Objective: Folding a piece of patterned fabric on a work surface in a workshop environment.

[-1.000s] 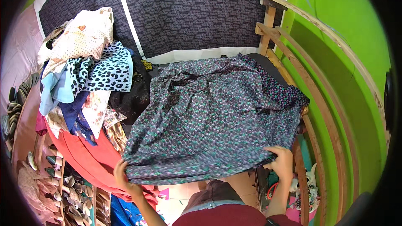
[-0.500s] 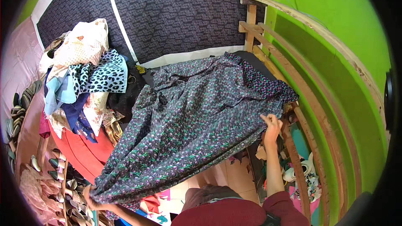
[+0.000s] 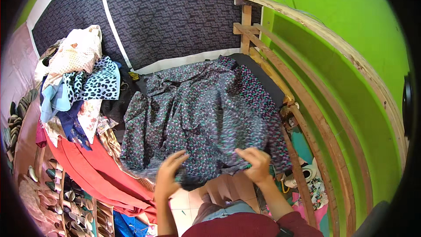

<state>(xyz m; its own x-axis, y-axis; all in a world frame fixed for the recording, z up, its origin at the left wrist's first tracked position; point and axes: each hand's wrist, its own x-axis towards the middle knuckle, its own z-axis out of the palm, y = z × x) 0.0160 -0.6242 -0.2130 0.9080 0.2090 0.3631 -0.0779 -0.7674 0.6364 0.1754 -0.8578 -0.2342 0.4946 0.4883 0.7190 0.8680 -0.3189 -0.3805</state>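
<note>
A large dark floral garment [image 3: 188, 118], with small green and purple flowers, lies rumpled across the bed in front of me. Part of it is blurred by motion near my right hand. My left hand [image 3: 169, 173] is over its near left edge, fingers stretched out and apart. Further right, my right hand [image 3: 258, 164] has its fingers pinched together at the cloth and seems to grip a bit of it; the exact hold is partly hidden. The garment's near edge sags in a dark fold between my hands.
A heap of clothes [image 3: 79, 74] sits at the left, above a red cloth [image 3: 101, 175] hanging over the bed's side. Shoes [image 3: 72, 206] fill a rack at lower left. Wooden rails [image 3: 315, 96] run along the right by a green wall [image 3: 351, 17].
My left hand has come from the far lower left inward to the middle. My right hand has moved left and lower. The garment, stretched wide before, is now bunched and partly folded over.
</note>
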